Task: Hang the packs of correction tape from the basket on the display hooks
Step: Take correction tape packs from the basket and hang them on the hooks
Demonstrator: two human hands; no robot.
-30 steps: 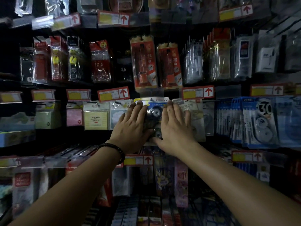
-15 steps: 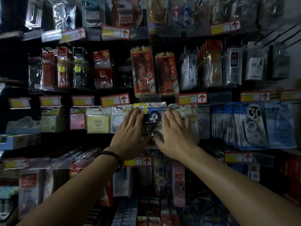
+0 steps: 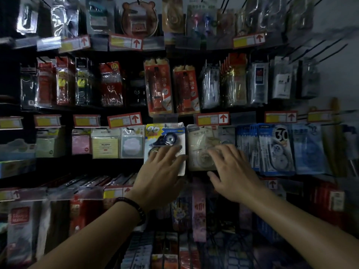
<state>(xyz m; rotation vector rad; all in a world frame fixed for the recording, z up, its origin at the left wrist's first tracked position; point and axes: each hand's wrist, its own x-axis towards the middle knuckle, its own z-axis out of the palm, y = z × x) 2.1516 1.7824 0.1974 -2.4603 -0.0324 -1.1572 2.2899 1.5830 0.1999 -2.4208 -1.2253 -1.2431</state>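
A pack of correction tape [image 3: 165, 136] with a yellow and blue card hangs on a hook in the middle row of the display. My left hand [image 3: 161, 173] lies flat against its lower half, fingers straight. My right hand [image 3: 231, 171] hovers with spread fingers in front of the beige pack [image 3: 200, 140] hanging just to the right; whether it touches that pack is unclear. Neither hand holds anything. The basket is out of sight.
Blue correction tape packs [image 3: 275, 148] hang to the right. Sticky note pads [image 3: 104, 144] hang to the left. Red pencil packs [image 3: 159, 88] and red price tags [image 3: 212, 119] sit above. More goods fill the rows below my arms.
My right hand has come off the yellow and blue pack and moved right and down, to the beige pack. My left hand has slid lower on the pack. The view tilted upward.
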